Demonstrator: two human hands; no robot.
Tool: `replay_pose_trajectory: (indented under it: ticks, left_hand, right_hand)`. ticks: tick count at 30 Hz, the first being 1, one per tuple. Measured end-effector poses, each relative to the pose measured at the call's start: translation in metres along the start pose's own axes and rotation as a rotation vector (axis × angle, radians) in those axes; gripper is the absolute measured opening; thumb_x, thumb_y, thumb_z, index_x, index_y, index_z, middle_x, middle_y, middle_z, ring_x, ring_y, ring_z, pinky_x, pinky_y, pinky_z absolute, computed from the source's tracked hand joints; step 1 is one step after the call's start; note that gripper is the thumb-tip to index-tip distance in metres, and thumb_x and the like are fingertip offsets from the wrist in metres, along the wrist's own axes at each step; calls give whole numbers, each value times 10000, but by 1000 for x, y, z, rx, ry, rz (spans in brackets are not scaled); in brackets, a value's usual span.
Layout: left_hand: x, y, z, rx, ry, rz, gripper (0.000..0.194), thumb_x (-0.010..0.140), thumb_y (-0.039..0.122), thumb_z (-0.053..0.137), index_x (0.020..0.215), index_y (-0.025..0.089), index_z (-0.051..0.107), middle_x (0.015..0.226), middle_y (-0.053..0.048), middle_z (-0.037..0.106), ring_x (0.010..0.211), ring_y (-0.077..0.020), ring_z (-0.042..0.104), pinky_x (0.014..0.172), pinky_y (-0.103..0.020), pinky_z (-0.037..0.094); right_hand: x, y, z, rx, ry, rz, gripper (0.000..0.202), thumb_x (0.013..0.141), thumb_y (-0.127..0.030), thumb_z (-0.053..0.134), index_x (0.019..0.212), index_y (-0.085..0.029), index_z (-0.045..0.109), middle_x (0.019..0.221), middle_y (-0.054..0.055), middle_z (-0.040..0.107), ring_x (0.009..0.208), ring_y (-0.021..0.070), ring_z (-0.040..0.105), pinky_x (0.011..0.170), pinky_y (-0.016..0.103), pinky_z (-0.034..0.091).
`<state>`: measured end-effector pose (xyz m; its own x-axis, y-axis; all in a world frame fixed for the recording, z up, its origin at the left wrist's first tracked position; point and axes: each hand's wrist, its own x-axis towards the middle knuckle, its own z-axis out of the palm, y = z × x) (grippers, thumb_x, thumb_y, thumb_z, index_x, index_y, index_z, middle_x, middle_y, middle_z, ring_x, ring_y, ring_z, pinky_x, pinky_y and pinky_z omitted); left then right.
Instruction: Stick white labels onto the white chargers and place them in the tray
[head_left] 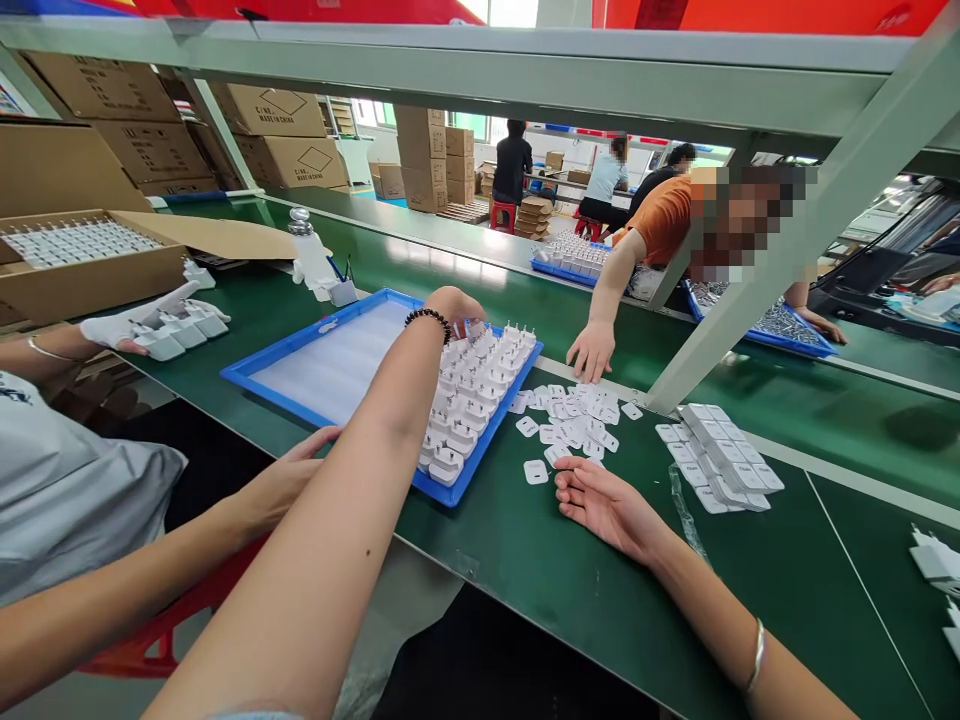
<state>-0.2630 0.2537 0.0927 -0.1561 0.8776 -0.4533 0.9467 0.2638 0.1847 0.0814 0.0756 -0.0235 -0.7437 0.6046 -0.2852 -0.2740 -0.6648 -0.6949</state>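
White plugs (445, 462) crowd the right side of the blue tray (450, 496) on the tabletop (510, 550), where the left hand (454, 303), its grip hidden from me, might topple neighbours by brushing them, while the right hand's (604, 500) fingers curl loosely, empty, beside scattered white squares (535, 472).

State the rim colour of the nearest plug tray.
The tray rim is blue, best seen in the head view.

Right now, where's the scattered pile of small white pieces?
In the head view, the pile of white pieces lies right of centre on the green tabletop, between the near blue tray and the stacked white blocks, just beyond the right hand.
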Motion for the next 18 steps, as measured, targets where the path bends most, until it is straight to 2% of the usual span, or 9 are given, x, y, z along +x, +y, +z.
replay_pose_trajectory:
  ticks: [3,6,11,14,18]
  left_hand:
    - [6,14,0,-32,-93,-36,337,946,380,557,1197,157,586,1166,-94,640,984,-207,649,850,-413,559]
    - [13,24,-4,-42,-131,-58,348,938,369,572,1211,152,581,1191,-95,627,1012,-223,643,865,-430,555]
    - [11,14,-9,-69,-175,-24,372,940,375,568,1240,156,565,1218,-102,618,1041,-231,637,886,-446,547]
    - [10,10,-6,-68,-163,-3,389,939,375,569,1263,162,553,1253,-108,603,1077,-242,625,912,-464,534]
    - [15,25,0,-28,-82,25,376,936,360,577,1252,157,558,1250,-108,602,1069,-238,626,901,-458,540]
  right_hand:
    - [0,-1,0,-6,-5,1,229,797,-251,762,992,-153,694,842,30,635,772,129,595,768,279,483]
    - [0,-1,0,-10,-9,-2,222,804,-254,757,992,-154,695,842,29,632,770,129,593,767,280,482]
    - [-1,0,-1,-10,-14,-6,213,807,-246,751,992,-154,696,839,29,632,772,131,595,773,284,482]
    - [0,1,0,-12,-21,-6,211,808,-243,749,992,-154,696,837,30,635,770,132,596,772,286,483]
    - [0,1,0,-20,-28,-8,197,815,-246,739,987,-160,696,837,25,637,773,131,597,776,283,484]
